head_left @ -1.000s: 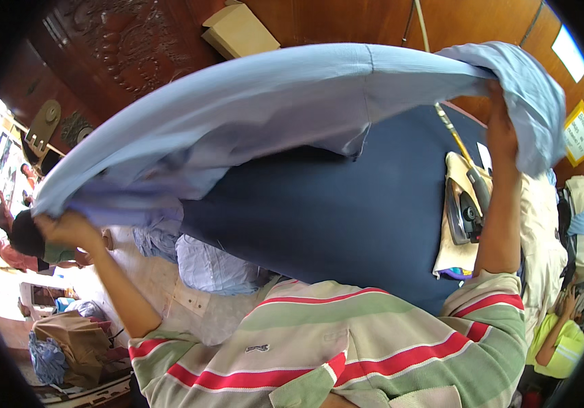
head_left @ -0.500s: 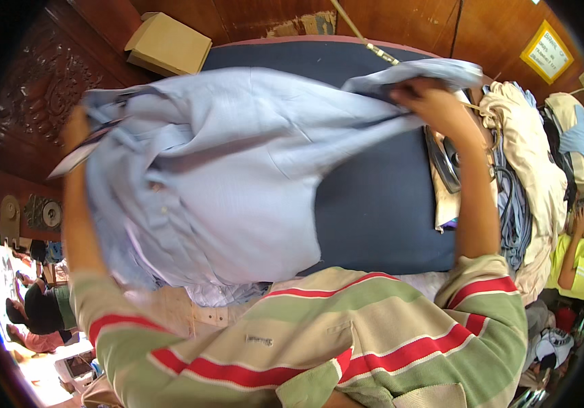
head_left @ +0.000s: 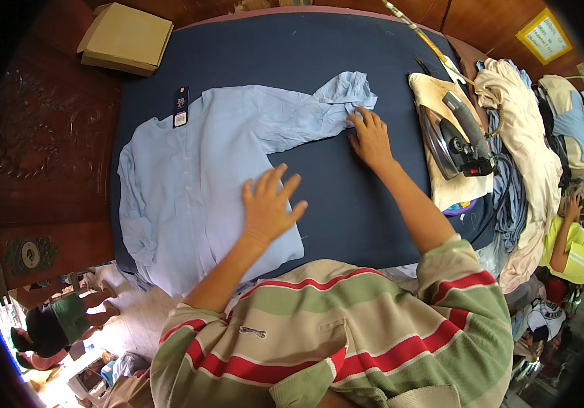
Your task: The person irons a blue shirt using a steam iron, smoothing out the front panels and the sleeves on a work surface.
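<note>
A light blue buttoned shirt (head_left: 227, 149) lies spread on the dark blue padded table (head_left: 367, 204), its collar end toward the far left. A dark hang tag (head_left: 181, 107) rests at its neckline. My left hand (head_left: 269, 204) is open, fingers spread, above or lightly touching the shirt's right side edge. At the end of the sleeve stretched to the right, my right hand (head_left: 373, 139) has its fingers apart, their tips at the folded-back cuff (head_left: 350, 90). The other sleeve (head_left: 137, 231) lies bent along the shirt's left side.
To the right, a grey and black iron (head_left: 467, 129) rests on a cream cloth (head_left: 438, 88), its cord trailing nearby. Piled garments (head_left: 523, 149) lie beyond. A cardboard box (head_left: 125, 37) stands far left, by a carved wooden panel (head_left: 47, 143). A person in yellow (head_left: 573, 248) is at far right.
The shirt, held up in both hands before, now lies on the table. My left hand has moved right and down to its side edge; my right hand has let go of the bunched sleeve.
</note>
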A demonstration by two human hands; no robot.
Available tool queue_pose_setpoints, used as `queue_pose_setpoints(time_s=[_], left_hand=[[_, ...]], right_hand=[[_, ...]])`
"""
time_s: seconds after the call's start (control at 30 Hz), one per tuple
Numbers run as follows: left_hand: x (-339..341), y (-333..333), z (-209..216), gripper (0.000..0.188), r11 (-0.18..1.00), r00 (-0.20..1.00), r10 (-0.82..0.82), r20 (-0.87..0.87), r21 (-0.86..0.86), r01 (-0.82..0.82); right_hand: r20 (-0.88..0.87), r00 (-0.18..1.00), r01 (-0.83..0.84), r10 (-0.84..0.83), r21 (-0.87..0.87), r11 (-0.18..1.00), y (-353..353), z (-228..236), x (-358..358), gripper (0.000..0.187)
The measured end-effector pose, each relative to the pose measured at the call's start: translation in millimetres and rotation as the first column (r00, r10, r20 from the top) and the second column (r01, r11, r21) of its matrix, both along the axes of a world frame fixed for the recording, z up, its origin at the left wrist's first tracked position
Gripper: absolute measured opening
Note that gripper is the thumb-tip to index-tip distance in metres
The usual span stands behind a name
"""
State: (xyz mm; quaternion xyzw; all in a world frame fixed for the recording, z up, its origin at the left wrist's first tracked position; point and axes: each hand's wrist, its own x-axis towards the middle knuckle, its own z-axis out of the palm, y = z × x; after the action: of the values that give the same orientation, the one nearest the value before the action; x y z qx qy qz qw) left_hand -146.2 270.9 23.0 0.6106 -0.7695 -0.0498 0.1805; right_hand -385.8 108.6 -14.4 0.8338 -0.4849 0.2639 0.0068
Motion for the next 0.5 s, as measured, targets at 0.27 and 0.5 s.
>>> queue_pose_setpoints(time_s=[0.27,0.5], left_hand=[[36.6,51.4,-12.8,0.039,0.938,0.936,0.236,0.263,0.19,-0.29],[108.1,48.6,85.5,0.038,0.727,0.983,0.183,0.006,0.672,-0.139]], right_hand=[[-0.32,0.941,-0.116,0.114,0.012,0.993,-89.1,35.7,-19.6,0.018],[-0.512,0.842,-0.155,0.171,0.075,0.985,-89.2,77.8,-44.2,0.011]])
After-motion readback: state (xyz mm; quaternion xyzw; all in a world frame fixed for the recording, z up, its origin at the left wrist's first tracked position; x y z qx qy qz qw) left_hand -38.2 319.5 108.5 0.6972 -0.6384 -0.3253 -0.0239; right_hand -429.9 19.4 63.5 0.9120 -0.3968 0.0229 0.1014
